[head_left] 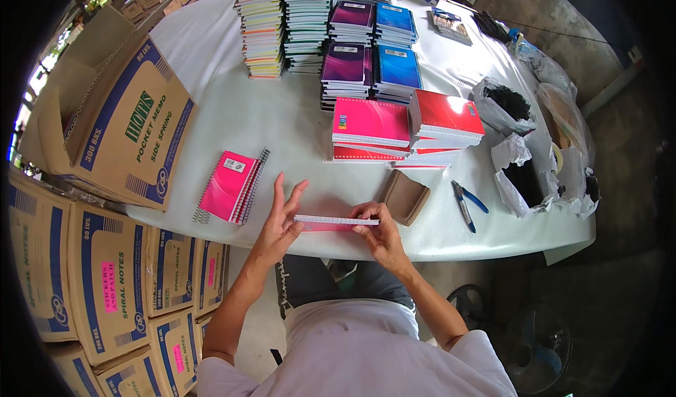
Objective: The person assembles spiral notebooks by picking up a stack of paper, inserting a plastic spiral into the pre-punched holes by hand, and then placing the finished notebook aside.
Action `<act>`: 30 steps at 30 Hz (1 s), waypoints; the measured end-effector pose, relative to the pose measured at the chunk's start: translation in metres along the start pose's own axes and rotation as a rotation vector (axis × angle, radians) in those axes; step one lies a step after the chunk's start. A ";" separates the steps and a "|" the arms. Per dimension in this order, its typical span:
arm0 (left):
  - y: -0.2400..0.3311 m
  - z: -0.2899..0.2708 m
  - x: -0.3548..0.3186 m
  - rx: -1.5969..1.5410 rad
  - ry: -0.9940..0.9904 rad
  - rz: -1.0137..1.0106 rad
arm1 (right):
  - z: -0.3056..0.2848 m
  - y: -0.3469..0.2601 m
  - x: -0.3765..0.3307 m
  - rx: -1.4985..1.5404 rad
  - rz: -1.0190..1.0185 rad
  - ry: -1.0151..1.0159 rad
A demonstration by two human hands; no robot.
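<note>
A thin pink notebook block [335, 221] with white pages is held edge-on near the front edge of the white table [267, 115]. My right hand [377, 229] grips its right end. My left hand [283, 217] presses flat against its left end, fingers straight and spread upward. A pink spiral notebook [231, 185] with a loose wire coil lies to the left of my left hand. A brown pouch [405, 197] sits just right of my right hand, and blue-handled pliers [465, 203] lie beyond it.
Stacks of pink [371, 126], red [443, 119], purple [343, 69] and blue [396, 69] notebooks fill the table's middle and back. White bags of black coils [524, 178] sit at the right. An open cardboard box [116, 112] and stacked cartons [105, 277] stand at the left.
</note>
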State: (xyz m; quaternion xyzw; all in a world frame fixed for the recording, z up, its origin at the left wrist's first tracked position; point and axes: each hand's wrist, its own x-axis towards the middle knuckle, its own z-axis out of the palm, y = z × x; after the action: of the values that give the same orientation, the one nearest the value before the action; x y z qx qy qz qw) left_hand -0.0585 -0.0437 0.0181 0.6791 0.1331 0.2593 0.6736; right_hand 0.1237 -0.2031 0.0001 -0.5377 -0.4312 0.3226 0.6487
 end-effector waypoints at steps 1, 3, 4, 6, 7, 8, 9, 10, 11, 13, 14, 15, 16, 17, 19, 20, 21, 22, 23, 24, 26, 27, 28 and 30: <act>-0.003 0.004 -0.003 -0.022 -0.012 -0.058 | 0.003 0.000 0.000 -0.020 -0.011 -0.004; -0.011 0.017 -0.012 -0.066 -0.035 -0.176 | 0.005 0.002 -0.001 -0.053 0.017 -0.017; -0.012 0.020 -0.012 0.104 0.043 -0.080 | 0.003 0.003 -0.001 -0.072 0.052 -0.019; -0.011 0.025 -0.010 0.439 0.198 0.119 | 0.000 0.002 -0.001 -0.087 0.107 -0.027; 0.004 0.031 -0.003 0.647 0.164 0.206 | -0.001 0.001 -0.005 -0.082 0.132 -0.031; 0.032 0.042 0.009 0.853 0.131 0.294 | -0.001 -0.001 -0.008 -0.078 0.158 -0.039; 0.047 0.052 0.018 1.058 0.103 0.390 | -0.002 0.002 -0.009 -0.083 0.153 -0.044; 0.046 0.062 0.022 1.127 -0.003 0.344 | -0.004 0.003 -0.005 -0.092 0.142 -0.050; 0.042 0.070 0.026 1.195 -0.112 0.298 | -0.007 0.002 -0.003 -0.102 0.131 -0.055; 0.028 0.073 0.032 1.341 -0.244 0.237 | -0.033 -0.026 0.005 -0.413 -0.140 -0.047; 0.027 0.070 0.034 1.313 -0.223 0.245 | -0.055 -0.043 0.011 -0.573 -0.278 -0.032; 0.029 0.069 0.037 1.279 -0.214 0.258 | -0.101 -0.045 0.011 -0.710 -0.262 0.154; 0.029 0.068 0.036 1.246 -0.207 0.259 | -0.138 -0.055 0.020 -0.683 -0.252 0.443; 0.031 0.070 0.038 1.242 -0.227 0.260 | -0.193 -0.068 0.024 -0.972 -0.301 0.637; 0.034 0.075 0.041 1.214 -0.251 0.256 | -0.278 -0.081 0.022 -1.238 -0.089 0.968; 0.036 0.077 0.044 1.200 -0.260 0.254 | -0.314 -0.071 0.015 -1.525 0.054 1.036; 0.037 0.076 0.044 1.211 -0.259 0.251 | -0.324 -0.057 0.012 -1.599 0.170 0.872; 0.038 0.075 0.044 1.225 -0.251 0.241 | -0.330 -0.047 0.011 -1.659 0.280 0.696; 0.038 0.075 0.042 1.238 -0.247 0.225 | -0.325 -0.038 0.009 -1.687 0.331 0.625; 0.036 0.074 0.042 1.230 -0.249 0.239 | -0.326 -0.031 0.008 -1.710 0.175 0.627; 0.034 0.073 0.042 1.218 -0.256 0.266 | -0.329 -0.031 0.011 -1.631 0.152 0.670; 0.036 0.074 0.042 1.222 -0.268 0.249 | -0.334 -0.034 0.013 -1.678 0.233 0.653; 0.041 0.074 0.042 1.233 -0.273 0.229 | -0.334 -0.040 0.020 -1.717 0.308 0.631; 0.043 0.073 0.042 1.237 -0.267 0.220 | -0.330 -0.055 0.027 -1.740 0.384 0.625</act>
State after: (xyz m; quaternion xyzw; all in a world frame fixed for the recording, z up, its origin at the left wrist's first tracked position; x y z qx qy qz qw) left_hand 0.0075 -0.0853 0.0704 0.9784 0.1025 0.1155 0.1375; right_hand 0.4319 -0.3290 0.0427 -0.9571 -0.2311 -0.1698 0.0414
